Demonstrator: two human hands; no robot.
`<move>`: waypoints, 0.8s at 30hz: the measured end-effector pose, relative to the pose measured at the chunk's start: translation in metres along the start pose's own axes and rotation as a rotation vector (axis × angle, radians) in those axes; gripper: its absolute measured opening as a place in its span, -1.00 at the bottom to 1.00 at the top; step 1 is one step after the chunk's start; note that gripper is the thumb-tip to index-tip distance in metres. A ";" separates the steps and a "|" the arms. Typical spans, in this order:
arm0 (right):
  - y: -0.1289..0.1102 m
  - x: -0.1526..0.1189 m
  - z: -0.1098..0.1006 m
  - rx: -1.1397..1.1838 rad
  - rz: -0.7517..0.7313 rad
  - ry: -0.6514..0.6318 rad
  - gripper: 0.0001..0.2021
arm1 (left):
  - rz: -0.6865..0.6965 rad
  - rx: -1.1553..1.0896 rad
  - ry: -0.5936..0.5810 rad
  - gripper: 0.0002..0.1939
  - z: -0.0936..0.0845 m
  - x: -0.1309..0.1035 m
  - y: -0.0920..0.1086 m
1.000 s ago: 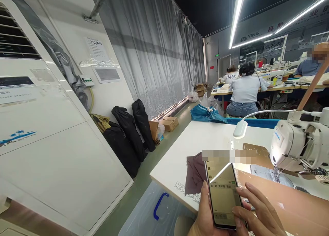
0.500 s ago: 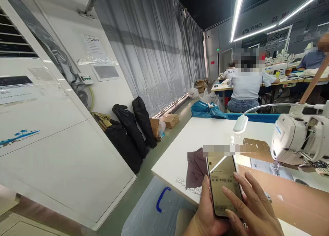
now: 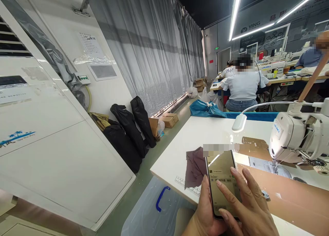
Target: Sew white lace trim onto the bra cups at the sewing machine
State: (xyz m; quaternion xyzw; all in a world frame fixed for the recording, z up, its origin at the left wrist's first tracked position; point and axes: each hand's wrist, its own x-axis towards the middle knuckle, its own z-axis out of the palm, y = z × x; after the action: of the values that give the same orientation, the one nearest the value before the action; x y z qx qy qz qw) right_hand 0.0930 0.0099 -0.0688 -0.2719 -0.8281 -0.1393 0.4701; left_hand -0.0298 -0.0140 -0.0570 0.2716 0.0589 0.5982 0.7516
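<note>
A phone [image 3: 223, 184] with a lit screen showing lines of text rests upright in my left hand [image 3: 205, 212], whose thumb lies along its left edge and whose palm is under its lower end. Over the screen, my right hand [image 3: 248, 203] has its fingers spread, the index fingertip at the middle of the glass. Behind and left of the phone, a crumpled dark purple cloth [image 3: 194, 167] lies on the white table [image 3: 174, 153], beside printed ruler marks.
A white sewing machine [image 3: 293, 136] with a small lamp [image 3: 239, 122] stands at the right. Below the table's left edge is a clear bin [image 3: 144, 208] with a blue handle. Black bags [image 3: 123, 143] lean on the left wall. People sit at machines further back.
My right index fingertip has moved slightly up and left over the phone screen. The view has shifted a little, and the seated person's arm is drawn in closer.
</note>
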 end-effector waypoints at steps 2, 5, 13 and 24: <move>0.000 0.000 0.001 -0.002 -0.003 0.003 -0.60 | -0.004 0.009 -0.003 -0.33 0.001 0.000 0.001; 0.000 0.000 0.000 -0.001 -0.008 0.003 -0.60 | -0.017 0.016 -0.002 -0.33 0.000 0.000 0.000; -0.001 0.002 -0.003 0.003 -0.023 0.020 -0.64 | -0.072 0.078 0.093 -0.23 0.003 0.000 0.003; 0.001 -0.002 -0.004 0.047 -0.041 0.032 -0.71 | -0.071 0.001 0.061 -0.27 -0.001 -0.001 0.000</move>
State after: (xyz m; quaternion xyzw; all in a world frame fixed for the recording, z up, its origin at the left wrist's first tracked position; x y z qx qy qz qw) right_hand 0.0974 0.0079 -0.0680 -0.2415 -0.8288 -0.1336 0.4868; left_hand -0.0310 -0.0147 -0.0583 0.2514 0.0916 0.5792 0.7701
